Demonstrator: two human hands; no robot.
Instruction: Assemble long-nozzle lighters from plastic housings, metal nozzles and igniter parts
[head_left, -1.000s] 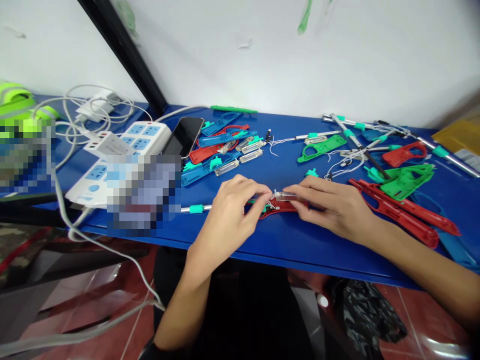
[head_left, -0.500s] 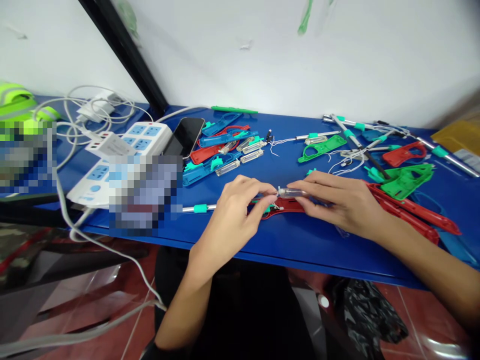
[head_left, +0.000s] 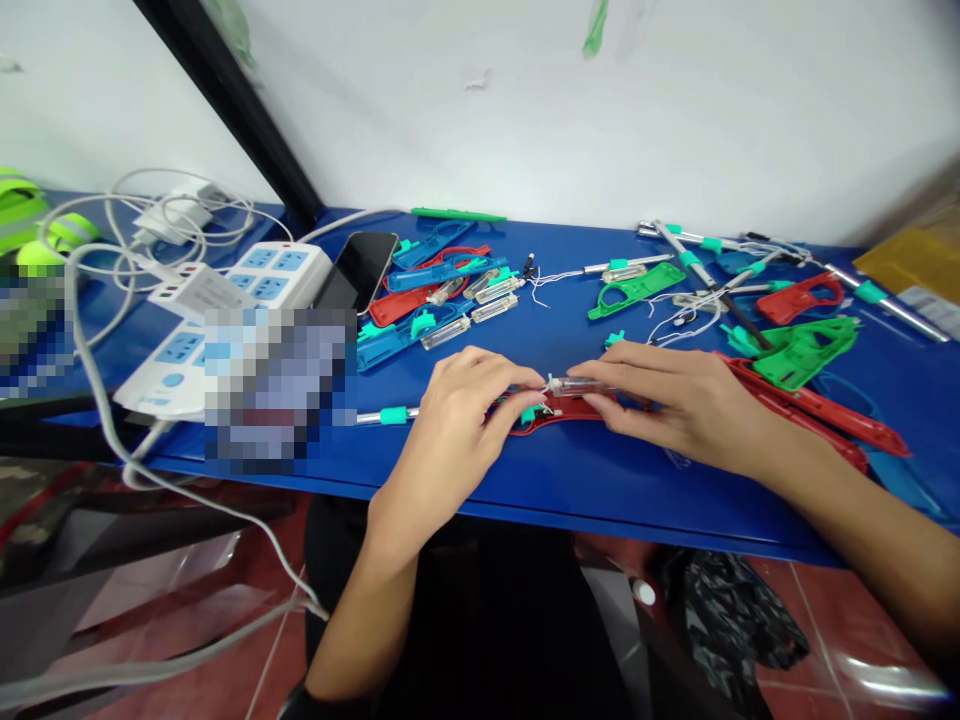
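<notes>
My right hand (head_left: 679, 405) grips a small clear plastic tube (head_left: 576, 386) with a whitish left end, held level between thumb and fingers. At that end my left hand (head_left: 463, 425) pinches a thin white wire (head_left: 547, 388) between thumb and forefinger. Under both hands lies a red plastic casing (head_left: 574, 408), partly covered by them, with a teal piece (head_left: 531, 412) at its left part. A silver rod with a teal sleeve (head_left: 394, 415) sticks out to the left, behind my left hand.
On the blue table (head_left: 555, 490), blue and red casings (head_left: 409, 303) and clear tubes (head_left: 493, 306) lie behind my left hand. Green casings (head_left: 806, 355), rods and wires lie on the right. A white power strip (head_left: 176, 365), cables and a black phone (head_left: 360, 270) stand left.
The whole view has shifted slightly, so things sit a little further left. My hands keep the same hold on the tube and wire, which have barely moved.
</notes>
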